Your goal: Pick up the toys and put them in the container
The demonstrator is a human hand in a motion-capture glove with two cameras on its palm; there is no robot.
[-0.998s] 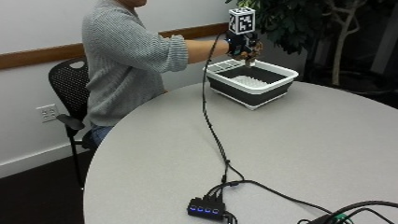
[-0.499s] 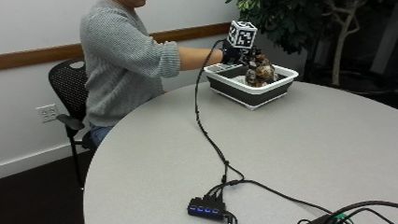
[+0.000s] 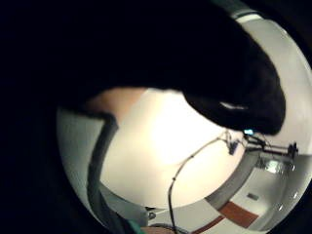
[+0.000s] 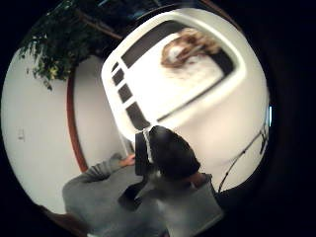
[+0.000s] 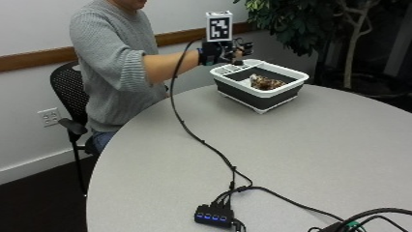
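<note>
A brown plush toy lies inside the container, a white-rimmed tub with dark walls at the far side of the round table. My gloved right hand hovers above the tub's corner nearest the person, with nothing in it and its fingers relaxed. In the thumb side palm view the toy rests in the large compartment of the container, apart from the hand. The little finger side palm view is mostly covered by the dark glove, with bare table below.
The grey round table stretches toward the front. A black cable runs across it to a small hub at the near edge. A potted plant stands behind the tub and a black chair beside the person.
The hand held the toy over the container, lowered it in and let go. The toy now lies in the tub and the hand has drawn back toward the person.
</note>
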